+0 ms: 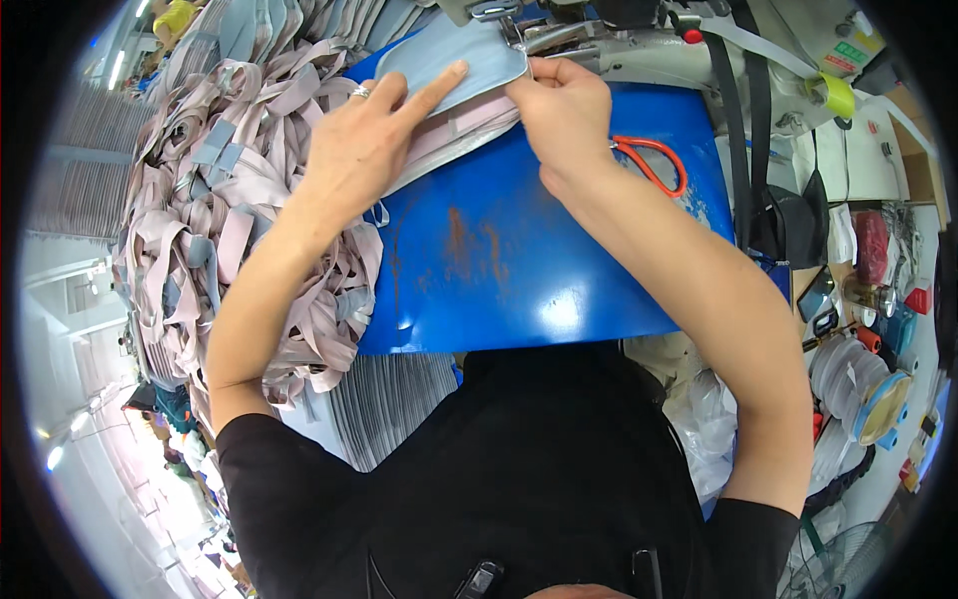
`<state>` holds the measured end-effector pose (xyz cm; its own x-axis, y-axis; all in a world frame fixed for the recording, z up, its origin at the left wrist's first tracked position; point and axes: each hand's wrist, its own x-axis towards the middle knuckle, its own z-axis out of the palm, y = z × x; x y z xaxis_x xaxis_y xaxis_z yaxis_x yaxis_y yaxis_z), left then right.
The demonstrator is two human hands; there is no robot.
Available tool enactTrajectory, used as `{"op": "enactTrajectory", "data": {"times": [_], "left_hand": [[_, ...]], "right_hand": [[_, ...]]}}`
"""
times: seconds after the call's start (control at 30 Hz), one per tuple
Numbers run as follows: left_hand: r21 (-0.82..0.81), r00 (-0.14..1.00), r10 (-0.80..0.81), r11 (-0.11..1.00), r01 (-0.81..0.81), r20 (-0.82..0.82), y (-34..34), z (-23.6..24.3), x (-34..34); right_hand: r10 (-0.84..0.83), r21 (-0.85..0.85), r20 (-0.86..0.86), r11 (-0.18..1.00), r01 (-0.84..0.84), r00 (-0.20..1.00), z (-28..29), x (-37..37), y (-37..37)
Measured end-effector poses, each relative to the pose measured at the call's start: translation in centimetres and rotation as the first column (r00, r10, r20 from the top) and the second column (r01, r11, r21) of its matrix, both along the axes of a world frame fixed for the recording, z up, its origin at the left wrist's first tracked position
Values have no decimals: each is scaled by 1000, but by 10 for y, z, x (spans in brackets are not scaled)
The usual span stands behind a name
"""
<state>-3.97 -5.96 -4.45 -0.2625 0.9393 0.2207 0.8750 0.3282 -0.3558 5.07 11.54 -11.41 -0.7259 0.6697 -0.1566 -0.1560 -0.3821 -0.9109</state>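
Note:
A light grey-blue fabric panel [454,55] with a rounded corner lies at the far edge of the blue work surface, under the metal presser foot [511,35] of a sewing machine. Pale pink fabric [467,128] shows along its near side. My left hand [364,140], a ring on one finger, rests on the panel with its index finger stretched across it; the thumb is hidden. At the panel's right corner, my right hand [564,110] is closed in a pinch on the edge. Orange-handled scissors [654,165] lie just right of my right wrist.
The sewing machine's arm [649,60] spans the far side. A large heap of pink and grey straps [190,230] crowds the left. Stacked grey panels [394,404] sit below the blue work surface [559,250]. Thread spools [848,374] and tools stand at the right.

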Motion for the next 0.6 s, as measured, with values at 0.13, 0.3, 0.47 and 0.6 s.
{"op": "enactTrajectory", "data": {"times": [0.13,0.3,0.47,0.6], "left_hand": [[-151,995,-101,984,95,-29,7,39,6],[-328,959,-275,914,240,-67,16,70,-2],[-429,946,-313,868,249,-84,34,90,4],[-457,958,-286,849,265,25,48,104,12]], "right_hand": [[-39,166,98,986,22,994,6,-2,-12],[224,86,126,968,-235,966,-8,24,17],[286,-81,83,957,-280,955,3,29,19],[218,-152,-1,965,-216,976,-2,14,18]]}}
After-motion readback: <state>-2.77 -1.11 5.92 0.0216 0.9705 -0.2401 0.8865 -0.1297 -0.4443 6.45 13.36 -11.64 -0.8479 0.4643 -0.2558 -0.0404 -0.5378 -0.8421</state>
